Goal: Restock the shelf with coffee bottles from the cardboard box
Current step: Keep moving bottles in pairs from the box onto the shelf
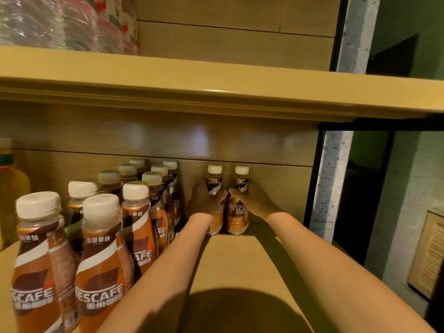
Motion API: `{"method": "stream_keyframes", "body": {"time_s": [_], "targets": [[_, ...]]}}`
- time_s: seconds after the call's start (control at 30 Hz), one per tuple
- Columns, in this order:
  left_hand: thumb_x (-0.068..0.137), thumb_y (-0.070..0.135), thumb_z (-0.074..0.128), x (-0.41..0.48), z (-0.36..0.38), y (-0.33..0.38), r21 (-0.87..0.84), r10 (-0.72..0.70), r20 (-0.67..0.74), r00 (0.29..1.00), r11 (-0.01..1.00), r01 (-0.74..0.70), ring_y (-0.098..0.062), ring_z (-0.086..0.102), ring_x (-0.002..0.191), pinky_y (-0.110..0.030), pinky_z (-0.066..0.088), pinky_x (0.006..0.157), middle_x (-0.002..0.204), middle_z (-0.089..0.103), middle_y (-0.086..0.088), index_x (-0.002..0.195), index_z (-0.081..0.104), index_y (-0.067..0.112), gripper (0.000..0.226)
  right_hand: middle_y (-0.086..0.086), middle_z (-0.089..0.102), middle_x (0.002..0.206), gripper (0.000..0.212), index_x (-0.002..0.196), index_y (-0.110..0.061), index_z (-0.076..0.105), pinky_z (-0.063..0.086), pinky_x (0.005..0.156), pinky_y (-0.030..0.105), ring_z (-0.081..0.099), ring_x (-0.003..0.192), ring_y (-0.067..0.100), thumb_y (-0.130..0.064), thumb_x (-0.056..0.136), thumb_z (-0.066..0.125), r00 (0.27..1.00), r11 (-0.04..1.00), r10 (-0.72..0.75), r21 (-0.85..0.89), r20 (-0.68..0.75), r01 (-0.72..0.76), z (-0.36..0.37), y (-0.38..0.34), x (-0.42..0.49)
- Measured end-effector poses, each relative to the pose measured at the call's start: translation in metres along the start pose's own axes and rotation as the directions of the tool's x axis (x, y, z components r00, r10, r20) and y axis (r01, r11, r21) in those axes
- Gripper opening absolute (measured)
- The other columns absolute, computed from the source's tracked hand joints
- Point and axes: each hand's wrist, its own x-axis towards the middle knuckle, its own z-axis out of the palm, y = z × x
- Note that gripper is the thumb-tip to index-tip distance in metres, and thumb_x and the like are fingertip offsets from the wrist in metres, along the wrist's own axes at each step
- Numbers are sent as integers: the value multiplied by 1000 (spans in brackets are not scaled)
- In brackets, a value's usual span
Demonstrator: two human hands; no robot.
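Note:
Two brown Nescafe coffee bottles with white caps stand side by side at the back of the wooden shelf [240,265]. My left hand [207,200] is wrapped around the left bottle [214,182]. My right hand [254,200] grips the right bottle [239,212]. Both bottles are upright and rest on the shelf board near the back panel. Two rows of the same coffee bottles [105,255] fill the left part of the shelf, running from front to back. The cardboard box is not in view.
A yellow bottle [9,188] stands at the far left. Clear water bottles [60,22] sit on the upper shelf [216,87]. The shelf unit ends at a black post [312,188] on the right, with a speckled pillar [334,179] behind it.

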Motion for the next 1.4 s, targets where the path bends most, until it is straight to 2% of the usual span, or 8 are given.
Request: {"method": "stream_keyframes", "body": {"time_s": [0.27,0.7,1.03,1.13,1.2,1.27,1.33,1.4], "targets": [[89,31,57,-4,10,-7,170,155,-188,970,978,-123,-28,46,126,-43,41,99,136,49,-8,133,40,14,50,12,45,142,63,141,-6,30,40,103,36,46,129,27,-33,91,56,984,979,-39,-205,-172,3,12,7,0],[91,37,51,-2,10,-10,254,142,-141,980,962,-103,-29,38,134,-45,38,105,147,36,-10,144,25,14,63,13,45,141,64,140,-9,27,47,99,42,50,124,29,-43,92,50,979,958,-27,-284,-201,-32,14,12,4],[87,37,58,-36,-24,16,407,171,-107,979,907,-114,-29,40,130,-40,33,107,139,43,-11,136,35,15,58,11,29,152,67,146,-18,22,27,113,46,32,138,32,-55,93,36,966,807,102,-548,-239,-221,-4,-5,-38],[90,39,49,-65,-37,25,565,95,8,995,821,-83,-30,52,115,-40,40,99,125,56,-13,118,52,11,40,11,60,114,53,108,-11,59,40,99,37,54,116,28,-52,97,28,964,727,242,-637,-112,-257,-16,-19,-78],[92,49,41,-89,-45,30,677,100,83,991,724,-130,-28,58,103,-40,45,94,111,64,-13,98,59,10,43,4,59,82,50,74,-14,53,44,89,33,60,94,24,-52,97,30,978,709,153,-674,-144,-210,-22,-31,-106],[91,56,39,-114,-50,32,692,226,120,967,679,-245,-27,52,116,-41,41,102,122,57,-12,117,52,10,55,10,64,103,52,96,-11,58,40,102,42,57,108,28,-56,94,33,981,677,57,-715,-183,-172,-23,-39,-130],[90,55,40,-141,-55,30,648,278,198,940,682,-338,-27,33,136,-44,29,114,145,38,-11,142,30,12,68,15,47,139,62,135,-11,42,25,113,48,40,132,31,-56,94,34,986,667,32,-731,-162,-142,-22,-45,-153],[90,55,40,-166,-63,27,634,258,280,925,673,-380,-26,18,144,-44,20,118,156,21,-9,148,14,14,76,14,28,154,68,147,-15,25,16,116,48,25,142,30,-55,93,36,990,690,31,-714,-134,-118,-20,-52,-179]]}}
